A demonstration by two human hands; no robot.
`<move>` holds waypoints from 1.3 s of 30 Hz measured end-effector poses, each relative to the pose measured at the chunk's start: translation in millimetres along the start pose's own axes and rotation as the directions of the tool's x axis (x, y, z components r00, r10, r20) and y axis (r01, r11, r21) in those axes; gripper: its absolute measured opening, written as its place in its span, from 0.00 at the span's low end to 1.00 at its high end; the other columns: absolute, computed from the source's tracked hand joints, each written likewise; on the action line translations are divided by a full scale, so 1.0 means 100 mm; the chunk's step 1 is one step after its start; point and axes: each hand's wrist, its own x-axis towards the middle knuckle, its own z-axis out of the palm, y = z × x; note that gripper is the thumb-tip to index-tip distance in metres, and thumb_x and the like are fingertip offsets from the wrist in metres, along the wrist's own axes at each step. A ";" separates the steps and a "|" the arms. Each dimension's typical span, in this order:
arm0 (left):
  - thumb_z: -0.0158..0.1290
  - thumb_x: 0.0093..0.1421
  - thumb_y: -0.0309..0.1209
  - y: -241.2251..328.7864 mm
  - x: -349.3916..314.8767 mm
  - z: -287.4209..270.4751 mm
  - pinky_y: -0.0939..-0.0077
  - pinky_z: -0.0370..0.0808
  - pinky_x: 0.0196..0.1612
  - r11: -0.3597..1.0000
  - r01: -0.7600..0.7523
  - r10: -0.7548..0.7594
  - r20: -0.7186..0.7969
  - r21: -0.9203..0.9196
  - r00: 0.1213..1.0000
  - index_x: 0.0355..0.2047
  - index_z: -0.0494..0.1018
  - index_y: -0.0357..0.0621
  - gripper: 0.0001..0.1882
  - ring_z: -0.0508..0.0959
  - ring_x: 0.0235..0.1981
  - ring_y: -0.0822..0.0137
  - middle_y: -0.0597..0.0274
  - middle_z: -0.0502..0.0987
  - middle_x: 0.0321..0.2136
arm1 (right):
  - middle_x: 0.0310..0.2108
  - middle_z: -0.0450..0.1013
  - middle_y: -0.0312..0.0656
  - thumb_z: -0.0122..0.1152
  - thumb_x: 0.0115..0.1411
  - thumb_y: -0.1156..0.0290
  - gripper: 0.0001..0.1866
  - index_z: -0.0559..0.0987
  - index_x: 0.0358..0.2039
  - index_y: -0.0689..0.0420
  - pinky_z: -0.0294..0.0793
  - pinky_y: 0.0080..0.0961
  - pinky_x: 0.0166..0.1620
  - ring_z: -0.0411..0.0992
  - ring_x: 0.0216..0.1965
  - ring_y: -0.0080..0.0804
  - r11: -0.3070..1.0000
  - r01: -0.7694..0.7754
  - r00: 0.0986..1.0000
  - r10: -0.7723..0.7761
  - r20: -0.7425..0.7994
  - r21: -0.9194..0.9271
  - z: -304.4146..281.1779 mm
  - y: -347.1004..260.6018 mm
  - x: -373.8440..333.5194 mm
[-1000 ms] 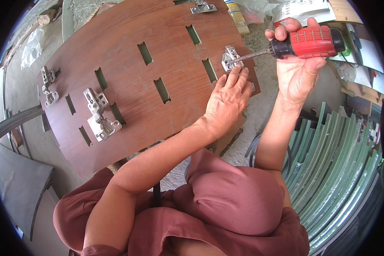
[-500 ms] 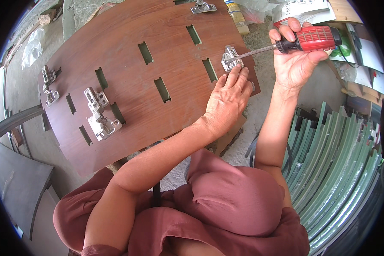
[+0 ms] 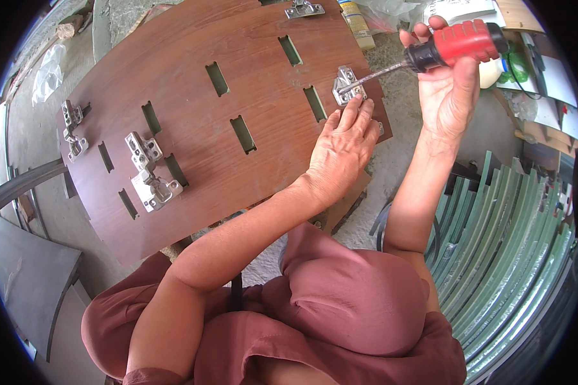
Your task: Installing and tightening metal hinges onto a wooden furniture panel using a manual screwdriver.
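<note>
Silver metal hinge [image 3: 348, 85]: right end of brown slotted wooden panel [image 3: 186, 109].
Left grip [image 3: 344, 142]: fingertips against hinge, clenching nothing.
Right grip [image 3: 446, 96]: grasping red-and-black screwdriver [image 3: 469, 42].
Advisable: press hinge flat, align screwdriver squarely.

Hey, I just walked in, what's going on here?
Someone's right-hand grip holds a red screwdriver, its tip at a metal hinge near the right edge of a slotted brown panel. The left-hand grip lies open, its fingers touching that hinge. Other hinges sit elsewhere on the panel.
</note>
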 end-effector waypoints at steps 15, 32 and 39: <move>0.52 0.50 0.24 0.00 -0.01 0.01 0.60 0.60 0.62 1.000 -0.001 0.001 0.013 0.008 1.000 0.49 0.68 0.40 0.23 0.58 0.63 0.52 0.50 0.60 0.58 | 0.50 0.65 0.50 0.59 0.59 0.50 0.35 0.62 0.57 0.60 0.69 0.52 0.53 0.68 0.46 0.42 0.976 0.132 0.991 -0.131 0.017 -0.174 0.17 -0.15 -0.08; 0.52 0.50 0.24 0.00 -0.01 -0.01 0.59 0.60 0.62 1.000 -0.009 0.009 0.014 0.000 1.000 0.48 0.68 0.39 0.22 0.58 0.62 0.52 0.49 0.60 0.58 | 0.53 0.63 0.52 0.55 0.62 0.52 0.36 0.57 0.61 0.61 0.65 0.50 0.57 0.66 0.51 0.44 0.979 0.061 0.998 -0.054 0.038 -0.194 0.14 -0.19 -0.09; 0.52 0.50 0.24 -0.01 -0.01 -0.01 0.60 0.60 0.62 1.000 -0.004 0.004 0.020 -0.002 1.000 0.48 0.68 0.39 0.22 0.58 0.62 0.52 0.49 0.60 0.58 | 0.51 0.65 0.51 0.54 0.62 0.54 0.33 0.60 0.60 0.60 0.64 0.51 0.58 0.67 0.51 0.44 0.993 0.084 0.995 -0.078 0.069 -0.087 0.15 -0.17 -0.08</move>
